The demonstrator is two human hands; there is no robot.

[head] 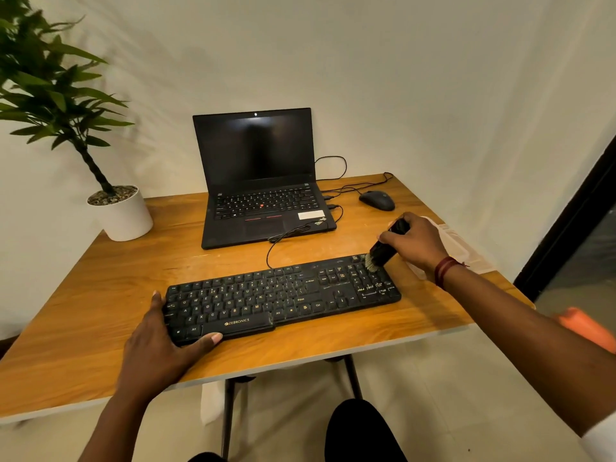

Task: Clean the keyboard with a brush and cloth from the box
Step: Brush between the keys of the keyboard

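**A:** Where does the keyboard lie?

**B:** On the wooden surface, near its front edge. Its long axis runs left to right, slanted so the number-pad end sits farther from the person. The spacebar row faces them.

**A:** And the brush?

**B:** Its pale bristles touch the keyboard's far right corner, over the number pad. The black handle tilts up and away to the right. The right hand is wrapped round that handle, so much of it is covered (only the top and the part by the bristles show).

**A:** The left hand?

**B:** It lies flat at the near left corner, fingers straight along the keyboard's left end and thumb stretched along the front edge. It presses rather than clenches.

**A:** Anything hard to make out?

**B:** A clear box lies behind the right hand and wrist. Most of it is hidden, and I cannot tell what it holds. The keyboard's cable loops from the rear edge toward the open laptop, whose screen is dark. A mouse sits right of the laptop. A potted plant stands at the far left corner, its leaves cut off by the frame.
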